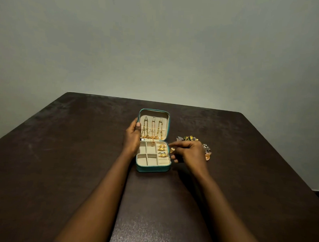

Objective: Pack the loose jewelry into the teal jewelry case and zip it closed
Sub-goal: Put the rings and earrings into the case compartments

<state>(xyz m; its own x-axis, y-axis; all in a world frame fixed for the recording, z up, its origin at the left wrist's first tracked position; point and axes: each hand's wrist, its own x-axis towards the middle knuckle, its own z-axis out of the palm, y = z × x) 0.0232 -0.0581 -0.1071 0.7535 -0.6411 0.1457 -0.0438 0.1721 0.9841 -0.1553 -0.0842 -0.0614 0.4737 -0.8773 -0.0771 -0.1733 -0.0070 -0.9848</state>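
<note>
The teal jewelry case (153, 168) lies open on the dark table, lid raised at the back. Three gold chains (152, 128) hang inside the lid. Several gold rings (162, 150) sit in the ring rolls on the right of the cream tray; the square compartments look empty. My left hand (132, 136) grips the case's left edge at the hinge, thumb on the lid rim. My right hand (188, 152) hovers just right of the case and pinches a gold ring (172, 149) at its fingertips. Loose jewelry (188, 138) lies in a pile behind that hand, partly hidden.
The dark brown table (62, 153) reaches to a plain grey wall at the back. More loose pieces, silver and orange-gold (207, 156), lie right of my right hand. The table's right edge falls away near the lower right.
</note>
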